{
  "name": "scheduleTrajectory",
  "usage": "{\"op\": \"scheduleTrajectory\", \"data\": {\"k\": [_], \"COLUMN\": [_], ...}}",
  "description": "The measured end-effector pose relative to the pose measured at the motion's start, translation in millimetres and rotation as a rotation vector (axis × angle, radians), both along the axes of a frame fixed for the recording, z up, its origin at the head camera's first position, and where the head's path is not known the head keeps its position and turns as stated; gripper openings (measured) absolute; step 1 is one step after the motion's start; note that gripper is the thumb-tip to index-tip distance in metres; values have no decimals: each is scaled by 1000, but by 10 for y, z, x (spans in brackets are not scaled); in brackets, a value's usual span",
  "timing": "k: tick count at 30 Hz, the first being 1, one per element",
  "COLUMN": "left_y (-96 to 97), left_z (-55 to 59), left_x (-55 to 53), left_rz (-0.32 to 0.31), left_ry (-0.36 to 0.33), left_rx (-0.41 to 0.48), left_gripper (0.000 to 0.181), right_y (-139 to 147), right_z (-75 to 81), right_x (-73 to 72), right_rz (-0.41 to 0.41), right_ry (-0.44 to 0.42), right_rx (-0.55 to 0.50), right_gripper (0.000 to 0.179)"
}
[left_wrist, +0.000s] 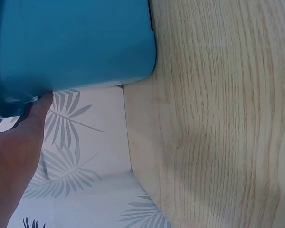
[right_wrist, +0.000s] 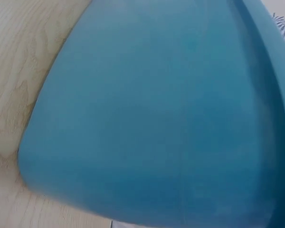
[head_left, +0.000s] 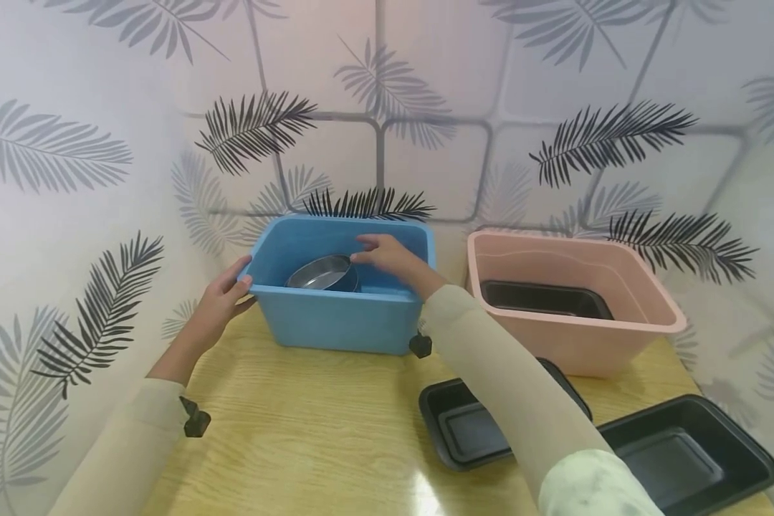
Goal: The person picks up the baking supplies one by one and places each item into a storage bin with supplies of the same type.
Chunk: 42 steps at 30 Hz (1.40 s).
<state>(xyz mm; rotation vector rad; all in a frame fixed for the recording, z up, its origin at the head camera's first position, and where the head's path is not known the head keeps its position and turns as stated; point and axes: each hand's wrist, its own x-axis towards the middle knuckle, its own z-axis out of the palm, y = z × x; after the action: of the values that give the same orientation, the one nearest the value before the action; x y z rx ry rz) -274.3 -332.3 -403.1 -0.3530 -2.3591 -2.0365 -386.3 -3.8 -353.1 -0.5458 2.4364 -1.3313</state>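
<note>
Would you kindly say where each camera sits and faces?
Head: worn there, looking forward and down at the blue bin; left hand, right hand and sleeves show.
Left wrist: worn there, facing blue bin and tabletop; left hand shows.
Right wrist: worn there, facing blue bin; no hand shows.
Both wrist views share blue bin and tabletop.

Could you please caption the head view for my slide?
Left hand gripping a blue rectangular plastic bin, right hand at the round grey metal pan inside.

The left bin (head_left: 342,322) is showing blue, the right bin (head_left: 593,347) pink, the round tin (head_left: 322,274) grey; the tabletop (head_left: 322,423) is displaying yellowish woodgrain, the wall (head_left: 435,57) is bearing grey and black fronds.
</note>
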Motion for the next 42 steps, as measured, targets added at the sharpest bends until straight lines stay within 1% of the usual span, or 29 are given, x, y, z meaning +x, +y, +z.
{"op": "scheduleTrajectory", "data": {"k": [6, 10, 12, 17, 20, 22, 24, 27, 30, 33, 36, 39, 41, 42], "left_y": [17, 17, 19, 30, 35, 37, 38, 44, 70, 130, 247, 423, 570, 649], "left_z": [-38, -68, -77, -87, -96, -105, -119, -153, -202, -264, -319, -373, -411, -430], "left_x": [-13, -4, 9, 68, 123, 162, 214, 305, 426, 570, 732, 876, 958, 995], "left_rz": [9, 20, 24, 54, 77, 80, 79, 69, 54, 34, 12, -10, -22, -25], "left_ry": [10, 9, 12, 47, 77, 99, 116, 128, 120, 109, 111, 103, 79, 60], "left_rx": [29, 54, 56, 35, -1, -6, -5, 33, 63, 84, 90, 64, 33, 17], "left_gripper": [67, 67, 67, 66, 65, 65, 65, 63, 61, 61, 60, 59, 59, 60], "right_y": [190, 326, 392, 555, 685, 790, 910, 1114, 1346, 1578, 1785, 1992, 2145, 2229], "right_z": [80, 141, 168, 271, 336, 373, 393, 366, 291, 236, 209, 209, 223, 237], "right_x": [90, 159, 193, 332, 428, 491, 551, 639, 736, 823, 892, 976, 1044, 1077], "right_rz": [4, -20, -33, -58, -88, -102, -102, -88, -96, -128, -164, -202, -233, -249], "right_ry": [21, 27, 44, 119, 133, 139, 148, 156, 164, 182, 201, 219, 231, 242], "right_rx": [-32, -73, -90, -124, -142, -160, -177, -200, -182, -174, -194, -199, -175, -135], "right_gripper": [63, 63, 62, 60, 59, 60, 61, 64, 67, 66, 63, 62, 63, 64]}}
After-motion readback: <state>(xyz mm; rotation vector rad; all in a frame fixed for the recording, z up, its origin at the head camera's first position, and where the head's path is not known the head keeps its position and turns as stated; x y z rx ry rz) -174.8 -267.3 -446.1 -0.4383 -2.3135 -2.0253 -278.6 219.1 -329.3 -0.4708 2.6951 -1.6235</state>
